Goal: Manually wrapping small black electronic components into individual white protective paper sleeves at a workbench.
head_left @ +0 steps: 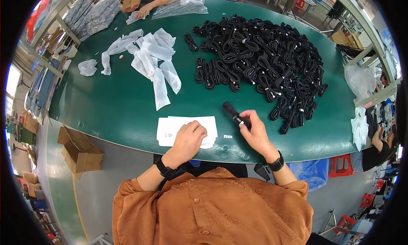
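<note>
My right hand [253, 129] grips a coiled black cable bundle [232, 111] just above the green table's front edge [127, 104]. My left hand [190, 137] rests with curled fingers on a stack of flat white bags [170, 129] lying at the front edge. A big heap of coiled black cables [263, 58] fills the table's right half, beyond my right hand. Both wrists wear black bands.
Loose white plastic bags [151, 58] lie scattered on the left half. Another person's hands [142, 9] work at the far edge beside clear packaged bundles [180, 7]. A cardboard box [80, 151] sits on the floor at the left. A seated person [378, 147] is at the right.
</note>
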